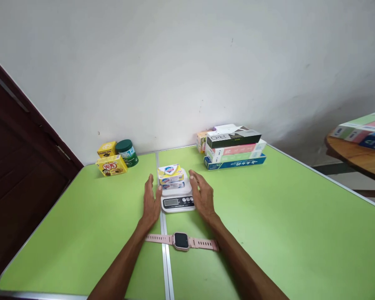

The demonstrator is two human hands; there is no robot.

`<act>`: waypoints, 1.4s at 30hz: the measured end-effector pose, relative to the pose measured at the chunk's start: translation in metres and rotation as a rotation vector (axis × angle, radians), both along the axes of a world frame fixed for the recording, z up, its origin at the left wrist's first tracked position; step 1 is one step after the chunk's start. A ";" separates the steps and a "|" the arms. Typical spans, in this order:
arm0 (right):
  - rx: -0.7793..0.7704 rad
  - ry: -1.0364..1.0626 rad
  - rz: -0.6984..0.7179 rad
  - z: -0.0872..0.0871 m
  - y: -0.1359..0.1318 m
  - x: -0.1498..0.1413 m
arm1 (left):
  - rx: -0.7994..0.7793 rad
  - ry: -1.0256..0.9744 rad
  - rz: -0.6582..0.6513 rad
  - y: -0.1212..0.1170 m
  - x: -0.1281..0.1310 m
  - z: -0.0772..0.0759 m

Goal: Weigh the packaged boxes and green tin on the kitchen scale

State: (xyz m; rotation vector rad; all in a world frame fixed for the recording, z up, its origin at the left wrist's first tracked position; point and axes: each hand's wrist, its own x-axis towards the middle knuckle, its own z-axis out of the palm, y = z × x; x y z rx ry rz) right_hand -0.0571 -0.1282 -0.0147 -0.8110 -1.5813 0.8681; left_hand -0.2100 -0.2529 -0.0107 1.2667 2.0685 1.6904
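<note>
In the head view, the left hand (150, 202) and right hand (203, 195) flank a white kitchen scale (174, 193) on the green tabletop (284, 221). Both are empty, with fingers extended and palms facing inward; whether either touches the scale's edge, I cannot tell. Two small cartons, a yellow upper carton (171, 178) on a pale lower carton (176, 185), sit stacked on the weighing plate, behind the dark display (171, 202). They look like boxed soap: probably light but dense, stiff enough to keep their shape, with smooth card that might slide if pushed from one side. Each is best pinched across its short ends, without pressing on the plate. The scale itself is likely light, rigid plastic, best taken low by both side edges. A pink-strapped watch (181, 241) lies nearer the wearer, between the forearms.
</note>
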 end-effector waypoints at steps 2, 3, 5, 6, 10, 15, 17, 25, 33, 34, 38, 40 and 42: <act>-0.024 -0.012 0.063 0.006 -0.010 -0.007 | 0.005 -0.010 -0.054 0.005 0.015 0.005; -0.035 -0.021 0.092 0.008 -0.013 -0.010 | 0.007 -0.015 -0.068 0.007 0.021 0.007; -0.039 -0.044 0.133 0.010 -0.019 -0.015 | 0.010 -0.025 -0.080 0.010 0.027 0.011; -0.034 -0.057 0.141 0.011 -0.021 -0.017 | 0.009 -0.029 -0.080 0.011 0.028 0.011; -0.011 -0.107 0.130 0.014 -0.027 -0.023 | 0.021 -0.036 -0.062 0.010 0.024 0.012; 0.031 -0.128 0.147 0.026 -0.038 -0.052 | 0.084 -0.025 0.020 -0.001 0.002 0.020; 0.061 -0.122 0.169 0.031 -0.042 -0.075 | 0.121 -0.028 0.065 -0.007 -0.014 0.024; 0.031 -0.237 0.261 0.010 -0.054 -0.190 | 0.104 0.002 0.304 -0.015 -0.103 0.008; -0.074 -0.304 0.179 -0.015 -0.036 -0.241 | -0.041 0.038 0.324 0.024 -0.161 -0.020; -0.075 -0.305 0.173 -0.015 -0.032 -0.245 | -0.037 0.034 0.323 0.030 -0.167 -0.021; -0.074 -0.304 0.178 -0.017 -0.016 -0.258 | -0.026 0.028 0.329 0.046 -0.181 -0.027; -0.075 -0.297 0.192 -0.018 -0.011 -0.264 | -0.026 0.031 0.338 0.048 -0.183 -0.030; -0.079 -0.287 0.211 -0.020 -0.008 -0.268 | -0.030 0.056 0.364 0.046 -0.182 -0.033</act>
